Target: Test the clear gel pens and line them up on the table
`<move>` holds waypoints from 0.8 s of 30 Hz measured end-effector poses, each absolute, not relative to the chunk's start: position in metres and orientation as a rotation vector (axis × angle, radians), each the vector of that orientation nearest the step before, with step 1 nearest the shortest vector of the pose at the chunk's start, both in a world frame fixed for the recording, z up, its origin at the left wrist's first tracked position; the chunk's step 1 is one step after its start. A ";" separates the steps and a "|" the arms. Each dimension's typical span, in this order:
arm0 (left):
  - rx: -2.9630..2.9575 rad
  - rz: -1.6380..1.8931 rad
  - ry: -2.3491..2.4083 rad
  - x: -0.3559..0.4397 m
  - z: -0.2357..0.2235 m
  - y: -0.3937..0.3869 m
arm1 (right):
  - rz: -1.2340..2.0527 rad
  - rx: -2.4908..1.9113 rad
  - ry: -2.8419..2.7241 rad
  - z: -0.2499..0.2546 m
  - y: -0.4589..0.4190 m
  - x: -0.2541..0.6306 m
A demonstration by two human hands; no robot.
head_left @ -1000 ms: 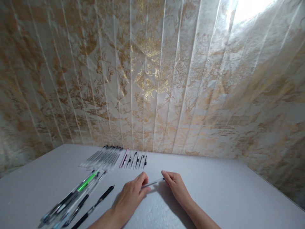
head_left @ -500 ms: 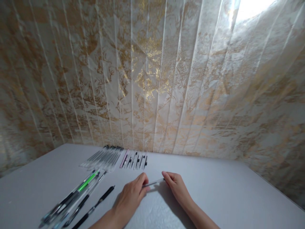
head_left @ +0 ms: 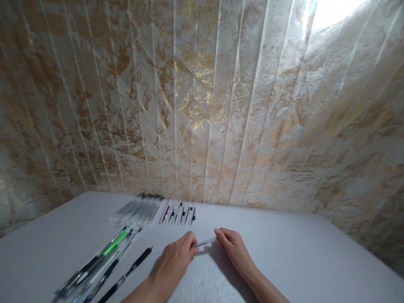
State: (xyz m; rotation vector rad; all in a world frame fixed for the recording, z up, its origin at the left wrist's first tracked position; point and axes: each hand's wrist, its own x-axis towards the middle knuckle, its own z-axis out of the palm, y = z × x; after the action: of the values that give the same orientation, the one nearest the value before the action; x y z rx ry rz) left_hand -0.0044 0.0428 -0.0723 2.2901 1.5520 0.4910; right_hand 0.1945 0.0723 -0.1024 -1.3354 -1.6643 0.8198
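Note:
Between my two hands stretches a thin, partly clear pen refill (head_left: 205, 242), held just above the table. My left hand (head_left: 176, 261) pinches its darker end, with the fingertips partly hidden behind the knuckles. At the other end, my right hand (head_left: 232, 248) closes thumb and fingers on its tip. To the left of my left hand lies a black pen (head_left: 142, 258), slanting toward the near edge. Beyond it is a loose pile of pens (head_left: 91, 269), one of them with a bright green barrel (head_left: 117, 240).
Near the back of the white table (head_left: 284, 252) lies a row of slim grey refills (head_left: 135, 210). Beside them are a pink pen (head_left: 165, 211) and several short clear-and-black pen parts (head_left: 181, 214). A gold-patterned curtain (head_left: 202, 105) hangs behind the table.
Both hands keep hold of the refill in nearly the same place. The left fingers have curled slightly further around its end. The things on the table have not moved.

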 end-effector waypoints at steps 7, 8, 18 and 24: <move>2.257 0.438 1.579 -0.006 -0.069 0.043 | 1.001 -1.122 -1.428 -0.101 0.073 0.195; 2.238 0.481 1.571 -0.007 -0.069 0.043 | 1.078 -1.087 -1.340 -0.100 0.073 0.195; 2.599 0.707 1.494 -0.014 -0.076 0.054 | 1.820 -0.799 -0.981 -0.085 0.057 0.179; 2.473 0.727 1.422 -0.014 -0.074 0.051 | 1.620 -0.868 -0.966 -0.087 0.061 0.175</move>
State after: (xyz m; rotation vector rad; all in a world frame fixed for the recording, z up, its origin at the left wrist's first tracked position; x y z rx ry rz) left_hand -0.0136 0.0510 -0.0744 2.4731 1.4220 0.7270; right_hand 0.1749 0.0609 -0.0867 -0.8683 -0.9662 1.6195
